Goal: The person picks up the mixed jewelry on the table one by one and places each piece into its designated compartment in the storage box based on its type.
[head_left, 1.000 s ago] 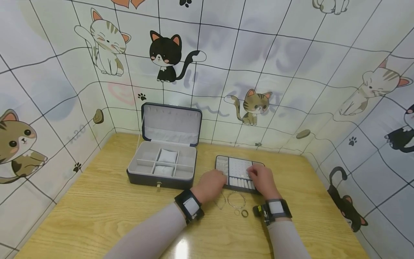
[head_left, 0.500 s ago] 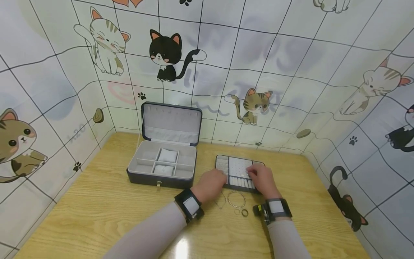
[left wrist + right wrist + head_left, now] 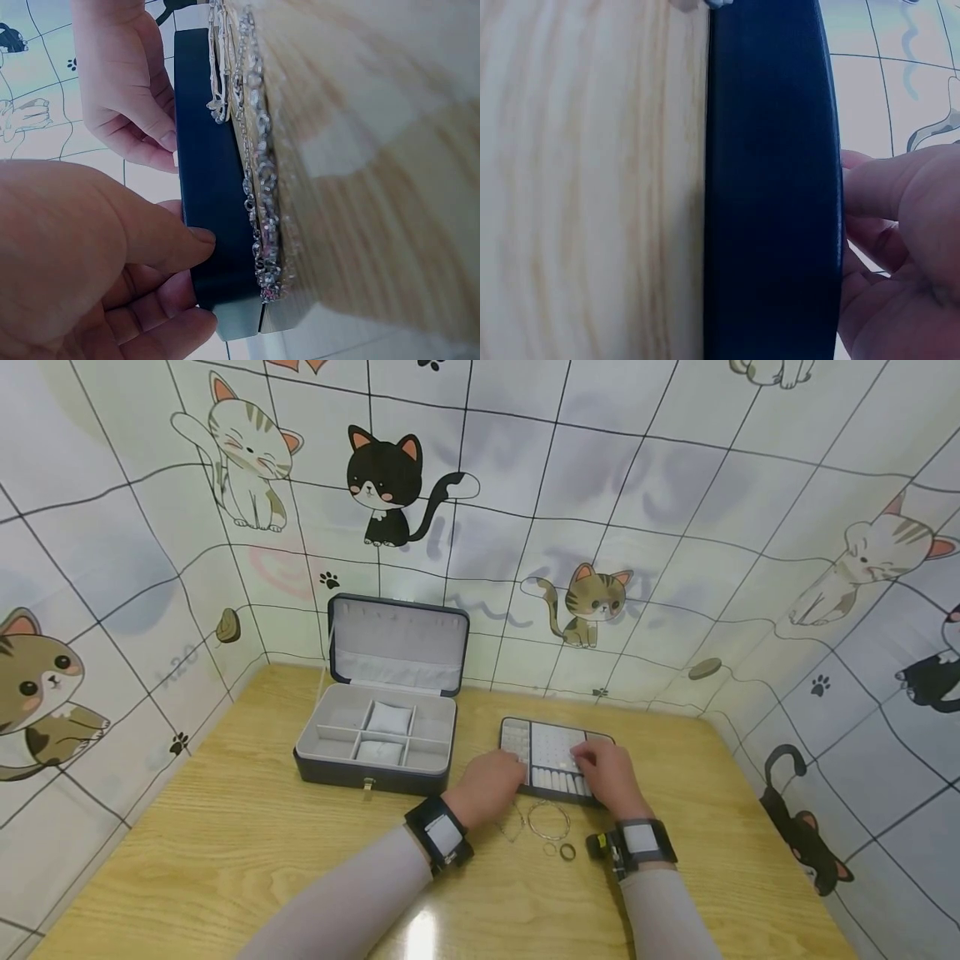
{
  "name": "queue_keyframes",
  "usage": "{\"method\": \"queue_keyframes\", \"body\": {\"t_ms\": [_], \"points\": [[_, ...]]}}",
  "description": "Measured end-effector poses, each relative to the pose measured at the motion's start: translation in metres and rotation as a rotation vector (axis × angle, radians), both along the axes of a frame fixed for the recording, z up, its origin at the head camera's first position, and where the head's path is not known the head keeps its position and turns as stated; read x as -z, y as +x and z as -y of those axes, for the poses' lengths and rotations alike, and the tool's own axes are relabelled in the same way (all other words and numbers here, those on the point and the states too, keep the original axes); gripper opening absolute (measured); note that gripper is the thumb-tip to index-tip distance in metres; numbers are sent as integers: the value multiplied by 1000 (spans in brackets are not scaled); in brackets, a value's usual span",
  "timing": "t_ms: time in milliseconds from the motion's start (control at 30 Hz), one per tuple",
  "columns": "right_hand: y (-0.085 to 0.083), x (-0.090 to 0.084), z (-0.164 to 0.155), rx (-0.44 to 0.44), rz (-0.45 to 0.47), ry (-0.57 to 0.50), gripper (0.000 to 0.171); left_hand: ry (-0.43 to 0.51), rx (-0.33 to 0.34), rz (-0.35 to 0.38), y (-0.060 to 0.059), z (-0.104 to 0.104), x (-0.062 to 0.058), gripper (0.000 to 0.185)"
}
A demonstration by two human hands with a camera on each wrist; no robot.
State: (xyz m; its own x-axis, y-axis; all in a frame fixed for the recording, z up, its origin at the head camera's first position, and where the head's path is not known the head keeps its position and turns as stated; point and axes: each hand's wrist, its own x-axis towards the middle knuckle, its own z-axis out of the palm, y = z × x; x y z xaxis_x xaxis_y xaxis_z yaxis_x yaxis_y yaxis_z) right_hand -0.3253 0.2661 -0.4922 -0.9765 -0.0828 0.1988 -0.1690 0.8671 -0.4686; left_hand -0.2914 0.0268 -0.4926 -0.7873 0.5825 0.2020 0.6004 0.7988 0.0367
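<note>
My left hand [image 3: 487,787] grips the front left corner of a shallow dark blue jewelry tray [image 3: 555,794]. In the left wrist view its thumb lies on the tray's front wall [image 3: 214,172], with fingers curled at the corner. Over the tray's white dotted panel [image 3: 551,745] is my right hand [image 3: 609,774], thumb and forefinger together. A small white object [image 3: 176,158] shows at those fingertips in the left wrist view; its kind is unclear. The right wrist view has the fingers partly hidden behind the tray wall [image 3: 772,180]. Ring rolls [image 3: 555,782] line the tray's front compartment.
Before the tray lie a bangle [image 3: 549,821], a thin chain [image 3: 512,827], a dark ring [image 3: 567,852] and a fainter small ring [image 3: 550,849]. An open jewelry box [image 3: 375,777] with two white cushions [image 3: 390,720] stands left on the wooden table [image 3: 247,827].
Both hands keep almost the same place on the tray. The head view has shifted very slightly.
</note>
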Motion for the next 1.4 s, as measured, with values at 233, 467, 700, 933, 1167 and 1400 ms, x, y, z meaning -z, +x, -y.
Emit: {"method": "queue_keyframes", "body": {"t_ms": [233, 467, 700, 933, 1167, 1400], "points": [[0, 0, 0, 21, 3, -9, 18, 11, 4, -1, 0, 1, 0, 16], [0, -1, -2, 32, 21, -20, 18, 15, 7, -7, 0, 0, 0, 16], [1, 1, -4, 32, 18, -47, 21, 19, 7, -7, 2, 0, -1, 15], [0, 1, -7, 58, 24, -109, 23, 19, 19, -18, 1, 1, -1, 15], [-1, 2, -11, 112, 103, -205, 29, 12, 10, -13, 2, 0, -1, 15], [-2, 2, -12, 131, 118, -256, 31, 10, 6, -7, 1, 0, -1, 15]]}}
